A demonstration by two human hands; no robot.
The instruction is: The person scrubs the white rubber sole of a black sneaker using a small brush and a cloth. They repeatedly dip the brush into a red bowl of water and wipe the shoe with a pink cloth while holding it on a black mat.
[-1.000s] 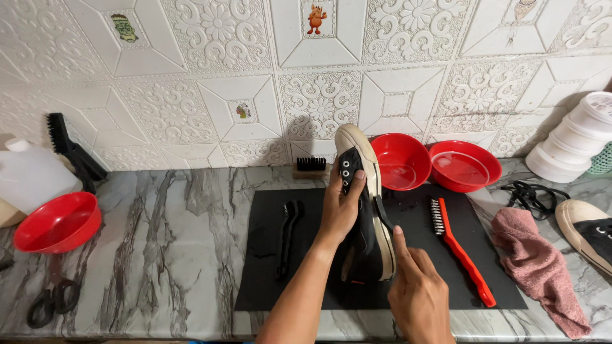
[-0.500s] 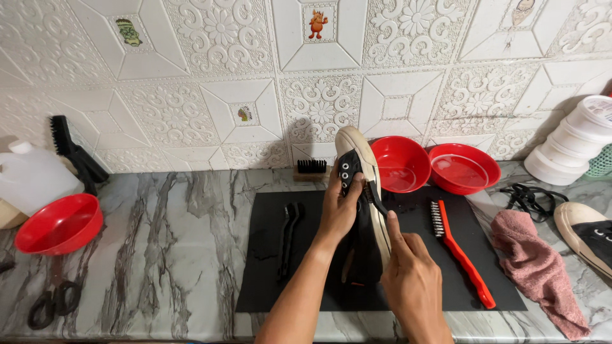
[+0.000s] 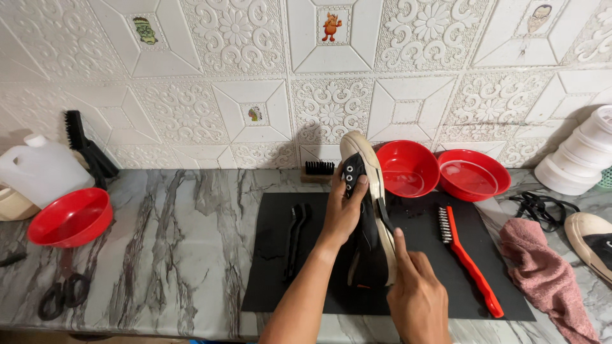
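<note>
Both grips engaged: left hand [image 3: 343, 213] clamps the black shoe [image 3: 368, 216] upright, right hand [image 3: 417, 299] apparently pinches its sole; slack pressure risks toppling.

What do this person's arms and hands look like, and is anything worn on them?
Both are bare. The left hand and its forearm show no glove, sleeve, watch or bracelet. The right hand is likewise ungloved, with no ring visible on its fingers; its wrist is cut off by the picture's lower edge, so any sleeve there cannot be seen. No markings show on either.
</note>
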